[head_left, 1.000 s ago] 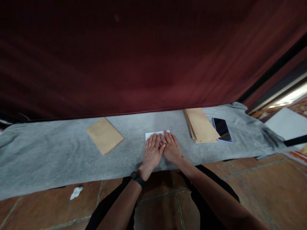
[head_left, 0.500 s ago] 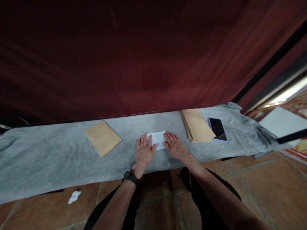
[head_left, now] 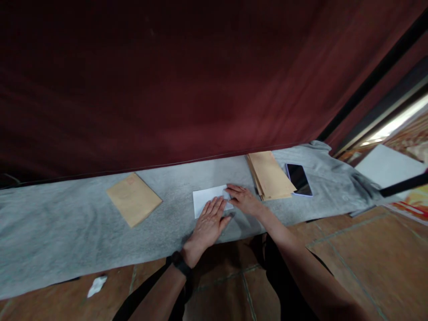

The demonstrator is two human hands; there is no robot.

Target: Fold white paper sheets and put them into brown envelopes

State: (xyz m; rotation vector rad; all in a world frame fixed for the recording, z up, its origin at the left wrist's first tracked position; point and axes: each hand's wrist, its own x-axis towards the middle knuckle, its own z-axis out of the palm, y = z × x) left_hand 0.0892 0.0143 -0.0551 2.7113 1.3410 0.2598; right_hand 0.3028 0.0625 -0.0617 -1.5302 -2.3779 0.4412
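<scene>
A white sheet of paper [head_left: 202, 198], which looks folded, lies on the grey cloth between two groups of brown envelopes. My left hand [head_left: 209, 225] rests flat on its near edge, fingers stretched out and thumb apart. On the paper's right end lies my right hand [head_left: 244, 199], its fingers extended over the corner. Neither hand grips anything. Off to the right is a stack of brown envelopes [head_left: 270, 174], slightly fanned. More brown envelopes [head_left: 134, 199] lie to the left.
A phone [head_left: 300, 179] lies partly under the right-hand stack. Grey cloth [head_left: 83, 232] covers the long bench, with a dark red curtain [head_left: 200, 89] behind it. A crumpled white tissue [head_left: 96, 286] is on the tiled floor. A white board [head_left: 389, 166] stands at the far right.
My left hand has slid from the paper's left end toward its middle near edge, uncovering the left end. My right hand stays at the right end. The view has shifted slightly.
</scene>
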